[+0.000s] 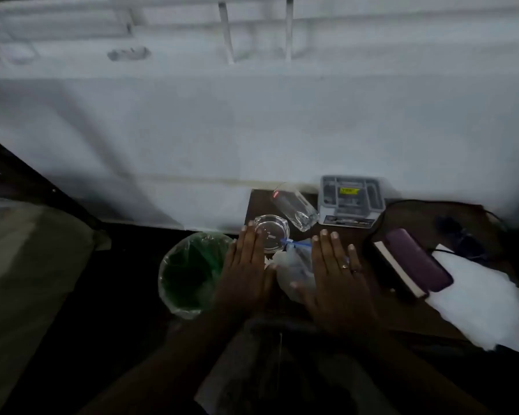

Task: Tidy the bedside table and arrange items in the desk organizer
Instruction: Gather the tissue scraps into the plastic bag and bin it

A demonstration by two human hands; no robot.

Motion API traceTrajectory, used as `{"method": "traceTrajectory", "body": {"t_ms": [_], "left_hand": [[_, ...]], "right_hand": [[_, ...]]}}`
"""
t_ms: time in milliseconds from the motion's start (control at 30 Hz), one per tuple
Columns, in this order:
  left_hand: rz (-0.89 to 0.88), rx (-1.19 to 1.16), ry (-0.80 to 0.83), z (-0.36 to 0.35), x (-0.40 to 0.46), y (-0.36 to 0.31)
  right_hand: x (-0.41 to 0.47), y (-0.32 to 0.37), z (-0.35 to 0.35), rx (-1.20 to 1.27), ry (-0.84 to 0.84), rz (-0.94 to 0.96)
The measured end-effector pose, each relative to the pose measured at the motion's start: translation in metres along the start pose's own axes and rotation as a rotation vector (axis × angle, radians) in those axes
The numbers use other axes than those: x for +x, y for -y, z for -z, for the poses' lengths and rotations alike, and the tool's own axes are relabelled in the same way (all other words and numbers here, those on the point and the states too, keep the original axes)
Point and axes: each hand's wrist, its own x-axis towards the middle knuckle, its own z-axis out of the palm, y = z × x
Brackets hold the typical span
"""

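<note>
A dark bedside table (402, 310) stands against a white wall. A grey desk organizer (350, 202) sits at its back edge. A clear drinking glass (295, 206) and a glass ashtray (271, 236) stand at the back left. A blue pen (295, 242) and crumpled clear plastic (294, 271) lie in front of them. My left hand (246, 271) is flat, palm down, fingertips over the ashtray's left rim. My right hand (336, 277) is flat with fingers spread, beside the plastic. Neither hand holds anything.
A bin (189, 271) lined with a green bag stands on the floor left of the table. A book (399, 271) with a purple case (417, 259) on it, white paper (477, 304) and black cables (459, 232) fill the table's right side. A bed (27, 265) is far left.
</note>
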Motion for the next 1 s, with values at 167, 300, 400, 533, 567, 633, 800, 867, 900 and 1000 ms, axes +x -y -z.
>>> {"method": "traceTrajectory", "body": {"t_ms": [167,300,400,533,567,633,800,867,900,1000], "left_hand": [[-0.137,-0.045,-0.150,-0.042,0.014,0.019],[-0.164,-0.060,-0.222,-0.080,0.014,0.029],[-0.156,-0.157,-0.278,-0.095,0.015,0.033],[-0.124,-0.259,-0.316,-0.096,0.015,0.035],[-0.122,-0.270,-0.325,-0.094,0.015,0.034],[-0.113,-0.291,-0.333,-0.094,0.016,0.032],[-0.084,-0.294,-0.326,-0.104,0.022,0.030],[-0.079,-0.277,-0.316,-0.105,0.024,0.030],[-0.082,-0.267,-0.312,-0.105,0.024,0.030],[-0.080,-0.257,-0.302,-0.105,0.024,0.029]], "right_hand": [[0.012,-0.013,-0.031,-0.047,-0.006,0.034],[0.013,-0.018,-0.055,-0.042,-0.049,0.025],[0.012,-0.023,-0.060,0.009,-0.143,0.003],[0.009,-0.034,-0.050,0.167,-0.201,-0.037],[0.008,-0.037,-0.045,0.233,-0.214,-0.054],[0.008,-0.041,-0.040,0.331,-0.258,-0.062],[0.013,-0.035,-0.042,0.386,-0.363,-0.027],[0.014,-0.031,-0.045,0.393,-0.379,-0.024],[0.015,-0.030,-0.046,0.399,-0.389,-0.027],[0.016,-0.027,-0.047,0.414,-0.401,-0.046]]}}
